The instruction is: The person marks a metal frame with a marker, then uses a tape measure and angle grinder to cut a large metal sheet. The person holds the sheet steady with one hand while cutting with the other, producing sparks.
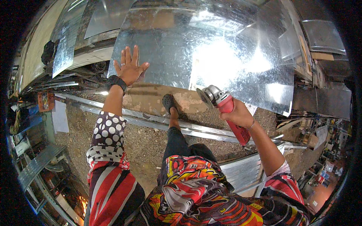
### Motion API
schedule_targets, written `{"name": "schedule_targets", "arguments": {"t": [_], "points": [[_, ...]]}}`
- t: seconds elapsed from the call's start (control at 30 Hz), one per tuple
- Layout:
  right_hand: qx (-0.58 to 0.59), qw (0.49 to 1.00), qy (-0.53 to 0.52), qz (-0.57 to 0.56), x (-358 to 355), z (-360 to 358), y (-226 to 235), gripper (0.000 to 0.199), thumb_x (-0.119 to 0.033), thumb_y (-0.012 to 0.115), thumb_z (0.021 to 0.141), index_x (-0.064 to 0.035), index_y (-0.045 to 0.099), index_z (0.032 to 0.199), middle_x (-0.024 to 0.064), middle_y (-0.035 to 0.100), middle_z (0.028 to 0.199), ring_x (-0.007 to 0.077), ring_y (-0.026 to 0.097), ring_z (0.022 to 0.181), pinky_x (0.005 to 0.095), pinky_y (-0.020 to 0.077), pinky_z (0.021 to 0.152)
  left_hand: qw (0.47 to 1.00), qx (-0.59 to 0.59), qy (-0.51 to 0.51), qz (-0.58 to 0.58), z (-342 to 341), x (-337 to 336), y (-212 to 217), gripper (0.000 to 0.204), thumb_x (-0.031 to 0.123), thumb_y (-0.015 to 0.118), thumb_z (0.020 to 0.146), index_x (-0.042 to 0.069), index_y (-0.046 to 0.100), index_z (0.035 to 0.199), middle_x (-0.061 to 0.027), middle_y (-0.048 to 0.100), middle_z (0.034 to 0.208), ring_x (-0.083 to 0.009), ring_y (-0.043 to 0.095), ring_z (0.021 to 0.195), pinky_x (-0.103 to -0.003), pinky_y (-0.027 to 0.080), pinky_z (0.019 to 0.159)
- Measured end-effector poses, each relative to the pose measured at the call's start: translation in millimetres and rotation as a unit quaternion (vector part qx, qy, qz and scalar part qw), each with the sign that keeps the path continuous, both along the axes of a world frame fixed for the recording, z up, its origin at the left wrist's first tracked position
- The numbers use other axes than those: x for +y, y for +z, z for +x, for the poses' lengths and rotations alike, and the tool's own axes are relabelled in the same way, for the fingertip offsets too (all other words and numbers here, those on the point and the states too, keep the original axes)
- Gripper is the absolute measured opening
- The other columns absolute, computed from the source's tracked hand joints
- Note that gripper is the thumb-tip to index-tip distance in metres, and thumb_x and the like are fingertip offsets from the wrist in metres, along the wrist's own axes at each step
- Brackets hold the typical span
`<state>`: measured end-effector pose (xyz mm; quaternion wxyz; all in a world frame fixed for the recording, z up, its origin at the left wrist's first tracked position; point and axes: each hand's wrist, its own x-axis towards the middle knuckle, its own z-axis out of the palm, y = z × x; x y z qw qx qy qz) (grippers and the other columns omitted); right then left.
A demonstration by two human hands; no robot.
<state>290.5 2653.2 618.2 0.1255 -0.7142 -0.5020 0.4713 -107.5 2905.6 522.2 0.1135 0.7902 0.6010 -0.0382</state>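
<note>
1. The left hand (129, 67) lies flat and open, fingers spread, pressed against the lower left part of a large galvanised metal sheet (211, 49); it grips nothing.
2. A black wristband (116, 82) sits on that wrist, and the sleeve behind it is spotted black and white, then striped red and white.
3. The right hand (238, 114) is clenched around the red body of an angle grinder (226, 107), held out over the sheet's lower edge.
4. The grinder's silver head and disc (205, 97) point left and up, just beside the sheet's near edge; whether the disc touches the metal is hard to tell from this angle.
5. The metal sheet fills the upper middle of the view, shiny, with a bright glare patch right of centre, and it rests over a worn brownish surface.
6. One foot in a black perforated clog (168, 102) is planted just below the sheet's edge, between the two arms, the dark trouser leg running back toward the person.
7. Long metal strips (151, 120) lie across gravel ground (139, 145) below the foot.
8. More metal sheets (68, 37) lean at the upper left and upper right.
9. At the lower left, well apart from the hands, an orange glow shows among stacked metal sections.
</note>
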Motion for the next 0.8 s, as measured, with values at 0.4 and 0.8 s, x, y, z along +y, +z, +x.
{"name": "schedule_targets", "arguments": {"t": [0.4,0.8], "points": [[-0.029,1.0,0.002,-0.011,1,-4,9,0.05,-0.018,0.082,0.068,0.0013,0.063,0.11,0.007,0.068,0.094,0.0155,0.064,0.083,0.0325,0.0544,0.078,1.0,0.018,0.007,-0.024,2,-1,7,0.095,0.075,0.043,0.094,0.029,-0.002,0.164,-0.0145,-0.006,0.171,-0.0332,-0.006,0.157,-0.066,-0.004,0.12],[-0.003,1.0,0.008,0.01,-4,3,-5,0.049,-0.017,0.083,0.069,0.0014,0.063,0.109,0.0065,0.068,0.092,0.0145,0.063,0.082,0.0323,0.0544,0.078,1.0,-0.006,0.006,-0.017,5,-5,-5,0.097,0.077,0.043,0.093,0.029,-0.002,0.164,-0.0157,-0.006,0.17,-0.034,-0.006,0.157,-0.067,-0.004,0.118]]}}
